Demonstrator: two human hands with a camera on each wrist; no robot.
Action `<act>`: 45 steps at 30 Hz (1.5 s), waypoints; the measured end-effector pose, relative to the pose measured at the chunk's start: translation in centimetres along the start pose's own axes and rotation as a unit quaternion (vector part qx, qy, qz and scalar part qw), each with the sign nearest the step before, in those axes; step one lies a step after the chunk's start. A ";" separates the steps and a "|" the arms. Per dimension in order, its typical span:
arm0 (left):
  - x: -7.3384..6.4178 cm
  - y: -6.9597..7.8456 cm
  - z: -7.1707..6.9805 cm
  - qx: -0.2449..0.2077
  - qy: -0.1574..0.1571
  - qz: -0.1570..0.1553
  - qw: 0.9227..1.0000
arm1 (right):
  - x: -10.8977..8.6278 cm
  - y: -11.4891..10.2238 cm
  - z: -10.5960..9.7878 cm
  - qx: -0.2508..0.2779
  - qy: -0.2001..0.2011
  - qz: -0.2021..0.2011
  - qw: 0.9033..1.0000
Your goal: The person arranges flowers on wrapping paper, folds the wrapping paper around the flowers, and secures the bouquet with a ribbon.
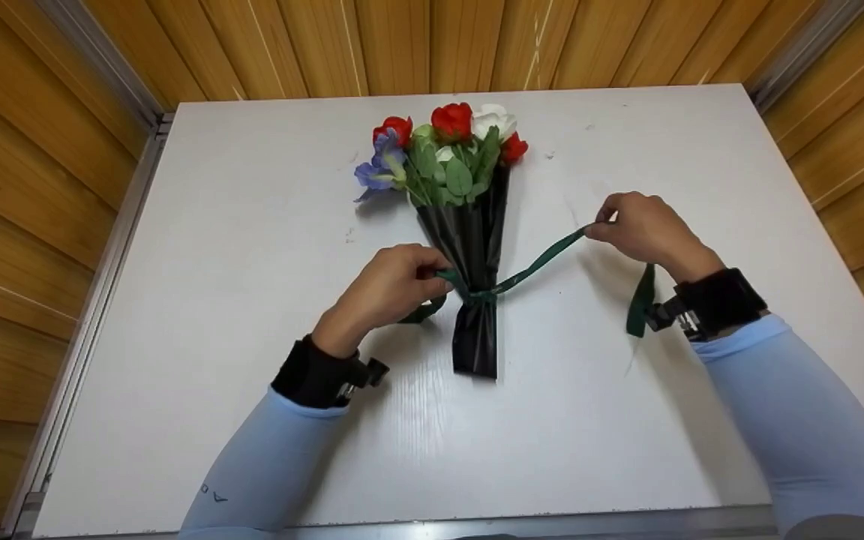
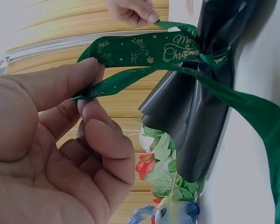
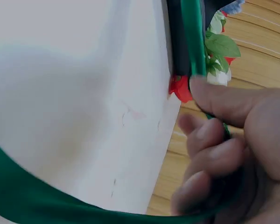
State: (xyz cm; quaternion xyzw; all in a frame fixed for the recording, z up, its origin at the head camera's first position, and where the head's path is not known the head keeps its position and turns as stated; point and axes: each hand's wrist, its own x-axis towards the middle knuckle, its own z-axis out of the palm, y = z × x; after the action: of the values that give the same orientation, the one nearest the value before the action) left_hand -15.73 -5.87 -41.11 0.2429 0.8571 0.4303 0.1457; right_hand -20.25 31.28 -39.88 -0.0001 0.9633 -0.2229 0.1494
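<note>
A bouquet in black wrapping (image 1: 464,240) lies on the table, its red, white and blue-violet flowers (image 1: 451,122) toward the far edge. Around the narrow part of the wrapping runs a green ribbon (image 1: 541,264), printed with reindeer and "Merry Christmas" lettering in the left wrist view. My left hand (image 1: 402,281) pinches a loop of this ribbon between thumb and fingers, just left of the wrapping. Off to the right, my right hand (image 1: 643,229) pinches the other length, stretched up from the tie. A loose tail hangs below the right wrist.
The white table (image 1: 252,225) carries the bouquet near its middle. Wood-patterned panels (image 1: 394,49) stand behind it and on both sides, with metal rails (image 1: 94,300) at the corners. Both wrists wear black straps with small cameras (image 1: 717,304).
</note>
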 end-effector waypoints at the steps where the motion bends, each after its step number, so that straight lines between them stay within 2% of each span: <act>1: 0.0 0.0 0.0 -0.001 -0.001 0.000 1.000 | 0.4 -0.2 0.0 0.038 -0.010 0.007 0.999; 3: 0.1 -0.1 0.1 -0.003 -0.003 0.002 1.000 | 0.9 -0.4 0.0 0.135 -0.034 0.028 0.990; 6: 0.2 -0.1 0.2 -0.004 -0.007 0.004 1.000 | 1.4 -0.5 0.1 0.264 -0.058 0.058 0.961; 11: 0.2 -0.2 0.2 -0.005 -0.007 -0.003 1.000 | 1.5 -0.5 0.6 0.359 -0.042 0.079 0.929; 13: 0.2 -0.2 0.2 -0.006 -0.006 -0.003 1.000 | 1.7 -0.7 0.7 0.401 -0.030 0.088 0.911; 14: 0.2 -0.2 0.2 -0.005 -0.006 -0.002 1.000 | 1.8 -0.8 0.8 0.426 -0.024 0.093 0.900; 16: 0.2 -0.3 0.2 -0.003 -0.006 0.000 1.000 | 2.0 -1.0 0.8 0.481 -0.015 0.101 0.871; 23: 0.2 -0.3 0.2 -0.002 -0.008 0.001 1.000 | 2.7 -2.3 0.9 0.644 -0.003 0.118 0.756; 25: 0.2 -0.3 0.3 0.000 -0.009 0.000 1.000 | 2.9 -2.7 1.0 0.670 -0.002 0.117 0.733; 27: 0.2 -0.3 0.3 0.000 -0.010 0.000 1.000 | 3.1 -3.1 1.2 0.685 0.000 0.115 0.719; 28: 0.3 -0.3 0.3 0.000 -0.010 -0.001 1.000 | 3.1 -3.2 1.3 0.689 0.002 0.114 0.716; 29: 0.3 -0.2 0.4 0.001 -0.011 -0.001 1.000 | 3.1 -3.3 1.4 0.689 0.003 0.110 0.717; 30: 0.3 -0.2 0.4 0.001 -0.012 -0.001 1.000 | 3.2 -3.4 1.5 0.682 0.006 0.103 0.724; 31: 0.3 -0.2 0.4 0.000 -0.012 -0.002 1.000 | 3.2 -3.6 1.6 0.675 0.011 0.096 0.732; 33: 0.3 -0.2 0.4 0.000 -0.012 -0.003 1.000 | 3.3 -3.8 1.8 0.651 0.025 0.082 0.754; 37: 0.3 -0.2 0.4 0.001 -0.011 -0.004 1.000 | 3.6 -4.7 1.8 0.566 0.041 0.077 0.820; 41: 0.3 -0.3 0.5 0.001 -0.014 -0.004 1.000 | 4.3 -6.2 1.0 0.463 0.009 0.097 0.881; 43: 0.3 -0.3 0.6 0.000 -0.016 -0.003 1.000 | 4.7 -7.0 0.5 0.389 -0.007 0.088 0.917; 45: 0.3 -0.3 0.6 -0.001 -0.017 -0.003 1.000 | 5.0 -7.9 0.2 0.284 -0.005 0.052 0.958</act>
State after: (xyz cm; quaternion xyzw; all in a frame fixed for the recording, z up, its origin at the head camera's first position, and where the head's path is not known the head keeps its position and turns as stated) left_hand -15.80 -5.47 -41.76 0.2474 0.8548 0.4264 0.1621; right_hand -25.52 23.77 -38.08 0.0915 0.8585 -0.4788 0.1595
